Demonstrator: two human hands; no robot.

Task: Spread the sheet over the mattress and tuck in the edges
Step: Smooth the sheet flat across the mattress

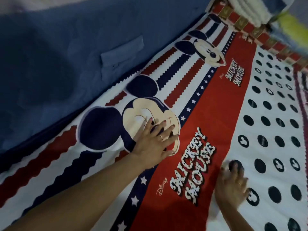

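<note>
Left hand point(155, 140), fingers spread, lies palm-down on the sheet point(208, 124), over a printed mouse face. Right hand point(232, 185), blurred, also rests flat and spread on the polka-dot panel beyond a red lettered band. Sheet looks smooth across the bed. Left of both hands hangs a blue curtain point(58, 64).

L hand point(154, 144) flat, fingers splayed; R hand point(231, 185) palm-down too (blurred).

We see the mattress fully covered, so its own surface is hidden. The printed sheet point(216, 114) lies flat on it from lower left to upper right. Both palms rest on the sheet.
</note>
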